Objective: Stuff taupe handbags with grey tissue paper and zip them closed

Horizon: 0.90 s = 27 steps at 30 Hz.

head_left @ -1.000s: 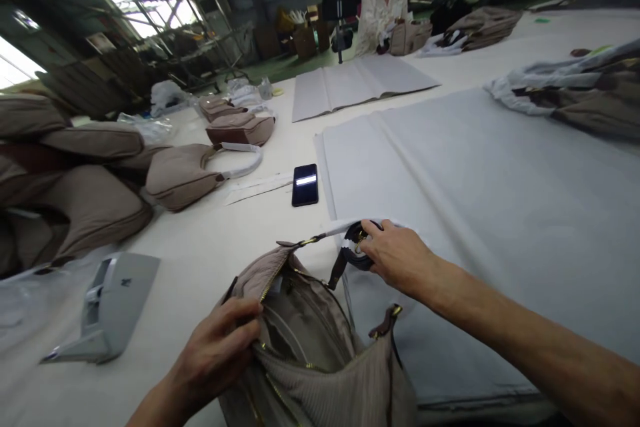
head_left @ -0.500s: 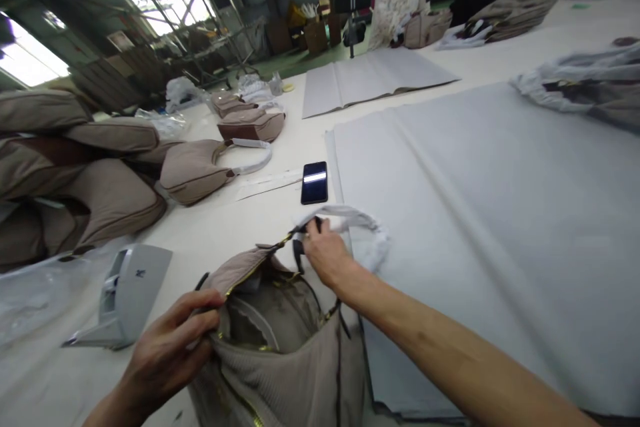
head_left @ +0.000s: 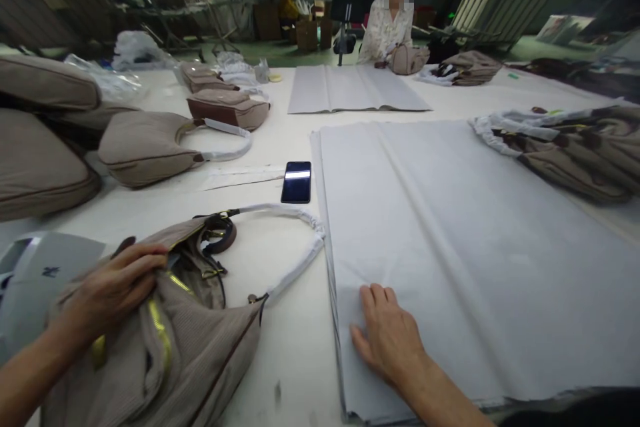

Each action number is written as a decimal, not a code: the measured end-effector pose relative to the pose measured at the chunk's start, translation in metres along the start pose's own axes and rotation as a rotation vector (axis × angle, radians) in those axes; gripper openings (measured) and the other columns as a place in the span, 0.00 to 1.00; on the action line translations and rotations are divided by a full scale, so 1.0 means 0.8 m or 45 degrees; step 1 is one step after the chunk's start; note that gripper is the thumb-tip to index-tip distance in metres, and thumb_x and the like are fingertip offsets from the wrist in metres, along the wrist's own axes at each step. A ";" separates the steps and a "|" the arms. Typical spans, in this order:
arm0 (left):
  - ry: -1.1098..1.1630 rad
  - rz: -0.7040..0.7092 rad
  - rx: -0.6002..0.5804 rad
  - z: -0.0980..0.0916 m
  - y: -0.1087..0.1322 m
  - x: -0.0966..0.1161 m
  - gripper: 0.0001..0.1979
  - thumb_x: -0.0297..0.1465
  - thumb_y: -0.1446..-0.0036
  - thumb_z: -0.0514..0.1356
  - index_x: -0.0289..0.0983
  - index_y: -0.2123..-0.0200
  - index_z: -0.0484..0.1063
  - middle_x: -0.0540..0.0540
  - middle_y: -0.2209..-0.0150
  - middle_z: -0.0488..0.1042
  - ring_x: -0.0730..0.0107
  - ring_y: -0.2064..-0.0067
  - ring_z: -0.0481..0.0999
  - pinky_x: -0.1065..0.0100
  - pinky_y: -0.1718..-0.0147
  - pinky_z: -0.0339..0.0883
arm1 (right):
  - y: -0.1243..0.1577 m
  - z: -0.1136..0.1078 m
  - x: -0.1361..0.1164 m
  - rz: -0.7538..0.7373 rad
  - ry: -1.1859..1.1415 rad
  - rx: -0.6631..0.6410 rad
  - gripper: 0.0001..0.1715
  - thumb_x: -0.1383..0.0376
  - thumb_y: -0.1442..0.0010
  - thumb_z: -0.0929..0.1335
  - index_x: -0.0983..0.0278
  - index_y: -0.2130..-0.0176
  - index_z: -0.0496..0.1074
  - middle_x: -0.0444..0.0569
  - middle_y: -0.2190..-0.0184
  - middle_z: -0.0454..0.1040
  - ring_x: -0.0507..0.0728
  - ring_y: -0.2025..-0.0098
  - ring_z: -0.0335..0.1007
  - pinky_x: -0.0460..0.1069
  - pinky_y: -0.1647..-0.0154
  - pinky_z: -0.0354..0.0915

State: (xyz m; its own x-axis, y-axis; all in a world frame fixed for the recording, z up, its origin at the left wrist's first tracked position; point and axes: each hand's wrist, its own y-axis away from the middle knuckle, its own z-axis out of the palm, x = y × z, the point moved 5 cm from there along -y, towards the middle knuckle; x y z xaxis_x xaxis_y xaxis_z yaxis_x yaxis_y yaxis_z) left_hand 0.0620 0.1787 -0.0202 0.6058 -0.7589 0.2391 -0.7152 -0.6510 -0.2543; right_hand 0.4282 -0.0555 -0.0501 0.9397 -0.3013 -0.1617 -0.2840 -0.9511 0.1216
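Two hands are down on the table [head_left: 280, 360], both mine. My left hand [head_left: 107, 290] lies on top of the taupe handbag [head_left: 165, 340] at about eight o'clock from the middle of the view, fingers curled over its upper edge beside the open gold zipper, pressing rather than clenching. The bag lies on its side, and its paper-wrapped handle [head_left: 295, 240] arcs out toward twelve o'clock, ending just beside the grey paper stack [head_left: 450, 247]. My right hand [head_left: 390, 340] rests flat and open at six o'clock on the near left corner of that stack, grasping nothing, well apart from the bag. A black phone [head_left: 297, 181] lies at eleven o'clock from my right hand, just beside the stack's left edge. More bags [head_left: 145, 150] sit at ten o'clock. Another person [head_left: 387, 27] sits at twelve o'clock, across the table.
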 end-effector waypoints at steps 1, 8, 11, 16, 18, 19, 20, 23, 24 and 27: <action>0.007 0.058 0.000 0.010 -0.016 0.006 0.09 0.33 0.45 0.50 0.42 0.63 0.68 0.47 0.53 0.69 0.61 0.57 0.71 0.60 0.53 0.65 | 0.004 0.009 0.001 0.030 0.064 -0.069 0.16 0.66 0.50 0.66 0.67 0.59 0.67 0.57 0.62 0.68 0.64 0.58 0.62 0.53 0.69 0.67; 0.149 -0.051 0.212 0.020 -0.048 0.087 0.13 0.34 0.45 0.53 0.40 0.56 0.66 0.42 0.51 0.67 0.57 0.49 0.67 0.58 0.45 0.55 | -0.012 0.018 0.010 -0.050 0.016 -0.116 0.12 0.77 0.51 0.60 0.66 0.69 0.68 0.53 0.67 0.70 0.60 0.62 0.65 0.49 0.68 0.63; 0.383 -0.160 0.157 0.031 -0.039 0.148 0.13 0.34 0.43 0.53 0.41 0.54 0.66 0.45 0.53 0.69 0.61 0.51 0.69 0.62 0.48 0.59 | -0.018 0.015 0.046 -0.036 -0.470 -0.077 0.07 0.74 0.54 0.61 0.65 0.78 0.64 0.46 0.76 0.66 0.54 0.70 0.62 0.47 0.69 0.58; 0.947 -0.469 -0.206 0.087 -0.065 0.249 0.12 0.37 0.43 0.54 0.38 0.59 0.69 0.46 0.60 0.72 0.64 0.60 0.71 0.66 0.57 0.65 | -0.017 0.034 0.092 0.148 -1.401 -0.316 0.04 0.67 0.56 0.61 0.65 0.78 0.63 0.39 0.82 0.61 0.49 0.77 0.57 0.44 0.74 0.54; 1.231 -0.591 -0.279 0.102 -0.084 0.282 0.13 0.39 0.46 0.56 0.36 0.63 0.70 0.46 0.64 0.72 0.64 0.61 0.72 0.67 0.59 0.66 | -0.017 0.038 0.097 0.189 -1.559 -0.379 0.04 0.66 0.56 0.62 0.65 0.78 0.64 0.39 0.83 0.61 0.49 0.78 0.56 0.44 0.75 0.54; 1.387 -0.653 -0.290 0.109 -0.093 0.296 0.14 0.40 0.47 0.57 0.35 0.64 0.70 0.45 0.65 0.72 0.63 0.61 0.72 0.66 0.59 0.66 | -0.018 0.038 0.099 0.197 -1.608 -0.395 0.04 0.66 0.57 0.63 0.66 0.78 0.64 0.39 0.83 0.61 0.48 0.78 0.56 0.44 0.75 0.54; 1.542 -0.719 -0.286 0.114 -0.102 0.307 0.15 0.41 0.49 0.58 0.35 0.64 0.70 0.44 0.64 0.72 0.62 0.59 0.72 0.66 0.59 0.67 | -0.020 0.036 0.099 0.202 -1.649 -0.405 0.04 0.66 0.57 0.63 0.66 0.79 0.64 0.39 0.83 0.61 0.48 0.79 0.56 0.44 0.74 0.54; 1.950 -0.871 -0.270 0.133 -0.127 0.334 0.20 0.44 0.50 0.60 0.33 0.62 0.68 0.40 0.57 0.71 0.60 0.56 0.73 0.63 0.57 0.67 | -0.023 0.031 0.100 0.211 -1.745 -0.410 0.05 0.65 0.58 0.63 0.66 0.79 0.63 0.38 0.83 0.62 0.48 0.79 0.56 0.44 0.75 0.55; 2.032 -0.925 -0.270 0.140 -0.136 0.341 0.22 0.45 0.50 0.60 0.32 0.60 0.67 0.38 0.55 0.70 0.59 0.55 0.73 0.62 0.56 0.67 | -0.021 0.030 0.097 0.198 -1.744 -0.403 0.05 0.65 0.58 0.63 0.65 0.79 0.63 0.38 0.83 0.62 0.48 0.79 0.57 0.44 0.75 0.56; 2.101 -1.124 -0.419 0.169 -0.151 0.365 0.28 0.47 0.52 0.62 0.34 0.54 0.64 0.36 0.50 0.67 0.57 0.54 0.73 0.61 0.59 0.69 | 0.007 0.021 0.075 -0.051 -1.484 -0.349 0.04 0.66 0.58 0.62 0.65 0.80 0.63 0.39 0.83 0.63 0.48 0.79 0.59 0.43 0.77 0.56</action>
State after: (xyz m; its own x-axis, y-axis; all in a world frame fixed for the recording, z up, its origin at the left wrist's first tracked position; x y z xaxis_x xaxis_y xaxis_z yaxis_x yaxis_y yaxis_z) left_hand 0.3720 0.0337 -0.0464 0.0355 0.6432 0.7649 -0.5798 -0.6102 0.5399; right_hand 0.4796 -0.0797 -0.0755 0.1690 -0.2867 -0.9430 -0.0755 -0.9577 0.2776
